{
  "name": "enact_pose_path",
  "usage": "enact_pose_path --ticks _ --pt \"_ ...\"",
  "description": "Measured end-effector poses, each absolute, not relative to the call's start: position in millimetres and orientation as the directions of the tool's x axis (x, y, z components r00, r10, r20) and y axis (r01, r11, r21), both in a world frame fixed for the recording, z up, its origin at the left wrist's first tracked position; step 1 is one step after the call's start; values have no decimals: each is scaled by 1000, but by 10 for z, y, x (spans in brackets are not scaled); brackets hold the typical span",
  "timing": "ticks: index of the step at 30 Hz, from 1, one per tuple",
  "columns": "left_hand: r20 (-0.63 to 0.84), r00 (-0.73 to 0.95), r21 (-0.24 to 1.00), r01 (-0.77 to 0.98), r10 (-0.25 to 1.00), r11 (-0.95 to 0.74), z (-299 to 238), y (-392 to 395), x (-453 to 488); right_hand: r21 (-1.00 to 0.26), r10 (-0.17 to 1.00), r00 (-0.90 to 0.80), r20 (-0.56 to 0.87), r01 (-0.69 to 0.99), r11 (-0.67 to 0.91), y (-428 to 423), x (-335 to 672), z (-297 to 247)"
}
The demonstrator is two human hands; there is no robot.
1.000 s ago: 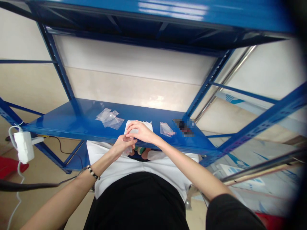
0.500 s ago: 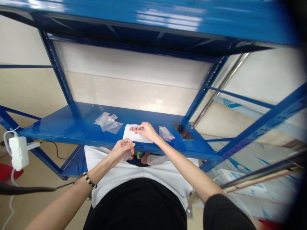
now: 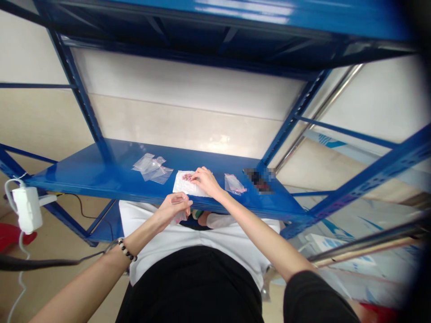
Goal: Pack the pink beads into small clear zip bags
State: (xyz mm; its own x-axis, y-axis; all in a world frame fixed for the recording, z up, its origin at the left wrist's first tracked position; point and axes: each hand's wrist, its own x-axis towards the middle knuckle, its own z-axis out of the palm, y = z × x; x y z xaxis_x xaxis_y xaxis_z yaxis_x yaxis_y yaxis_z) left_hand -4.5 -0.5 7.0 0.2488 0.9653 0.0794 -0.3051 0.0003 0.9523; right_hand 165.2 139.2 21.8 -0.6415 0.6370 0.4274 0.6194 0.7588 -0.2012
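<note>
The left hand [image 3: 175,207] is raised and turned inward, its fingers curled and perhaps pinching something, though that is hard to tell from here. The right hand [image 3: 206,181] reaches further forward, its fingertips [image 3: 196,171] angled down, with the right forearm [image 3: 256,234] stretched diagonally from below.

Right hand [image 3: 206,181] over the white paper [image 3: 183,184], and only a narrow gap across to the small bag [image 3: 234,184]! Another gap out left, between the clear bags [image 3: 152,169] and the blue post [image 3: 79,89]. Big open space above, right up to the upper shelf [image 3: 202,40]. Blurred object [image 3: 258,180] in the way by the right post [image 3: 296,116]; shelf edge [image 3: 101,190] just beyond the left hand [image 3: 175,208].
</note>
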Motion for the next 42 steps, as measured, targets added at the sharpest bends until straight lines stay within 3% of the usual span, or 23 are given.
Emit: enact_pose_path --ticks 6,13,20,25,31,37,42 --pt "108 273 963 -268 956 -32 81 -66 -48 -295 630 -611 479 564 771 1340 1659 258" --pt "103 286 973 -226 953 -37 90 -40 -68 -649 680 -497 539 269 711 887 1539 544" --pt "106 410 976 -218 906 -16 91 -179 25 -597 591 -627 508 239 766 120 1617 545" --pt "77 522 952 -291 849 92 78 -292 57 -649 689 -535 489 305 697 -169 1822 457" --pt "11 740 988 -113 672 108 15 -237 83 -742 806 -336 488 327 586 -419 1965 286" --pt "-145 694 987 54 706 149 -204 -194 118 -826 878 -256 405 309 471 -318 2007 -21" --pt "-75 600 997 68 797 43 -168 -105 86 -843 882 -182 436 261 470 -243 2076 3"
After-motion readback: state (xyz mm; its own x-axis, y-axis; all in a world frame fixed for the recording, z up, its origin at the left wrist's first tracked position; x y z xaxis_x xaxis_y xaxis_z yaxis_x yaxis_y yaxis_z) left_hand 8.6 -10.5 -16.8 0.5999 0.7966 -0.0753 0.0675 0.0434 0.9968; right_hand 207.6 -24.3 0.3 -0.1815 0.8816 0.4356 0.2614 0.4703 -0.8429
